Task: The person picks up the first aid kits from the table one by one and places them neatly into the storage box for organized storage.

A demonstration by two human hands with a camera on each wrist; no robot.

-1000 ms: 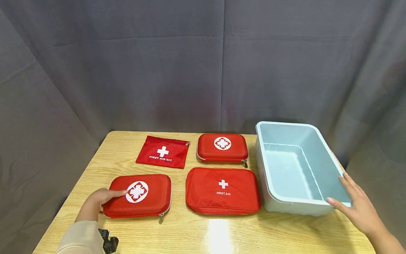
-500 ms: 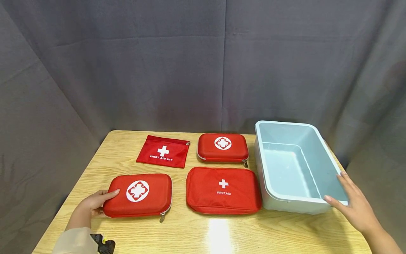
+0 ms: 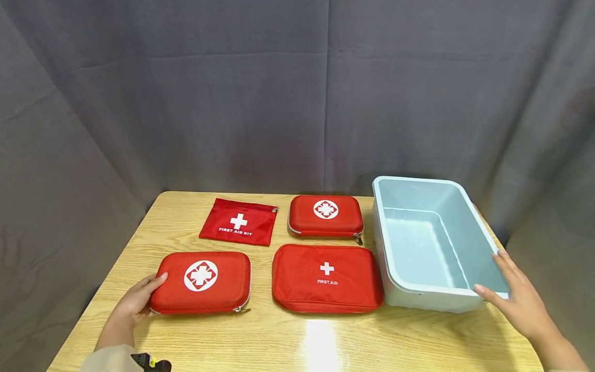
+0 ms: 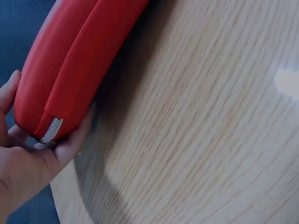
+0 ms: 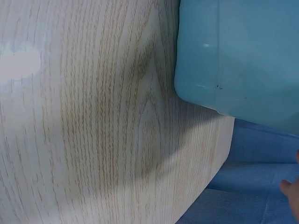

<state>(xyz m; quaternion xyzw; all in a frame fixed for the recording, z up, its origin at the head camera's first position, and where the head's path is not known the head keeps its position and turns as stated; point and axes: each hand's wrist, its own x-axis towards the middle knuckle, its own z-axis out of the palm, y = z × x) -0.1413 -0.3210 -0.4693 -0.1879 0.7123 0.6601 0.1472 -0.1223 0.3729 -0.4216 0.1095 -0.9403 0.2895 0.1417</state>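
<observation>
My left hand (image 3: 132,305) grips the left end of a red hard-shell first aid case (image 3: 201,299) with a white cross emblem. The thumb lies on its top. In the left wrist view, fingers (image 4: 77,137) reach under the zipped end of the same case (image 4: 79,65), which appears slightly raised over its shadow. My right hand (image 3: 522,305) lies at the near right corner of a pale blue plastic bin (image 3: 427,288), fingers fairly straight and spread along the rim. In the right wrist view only fingertips (image 5: 292,189) show, beside the bin's outer wall (image 5: 243,60).
A flat red pouch (image 3: 239,222) lies at the back left of the wooden table (image 3: 223,343). A smaller red hard case (image 3: 325,227) sits back centre, with a soft red first aid bag (image 3: 327,297) in front, close to the bin. Grey curtains (image 3: 241,103) surround the table.
My left thumb has drawn back toward the case's left end, and the case has risen or tilted slightly, its zipper pull shifting. The right hand and bin have barely shifted.
</observation>
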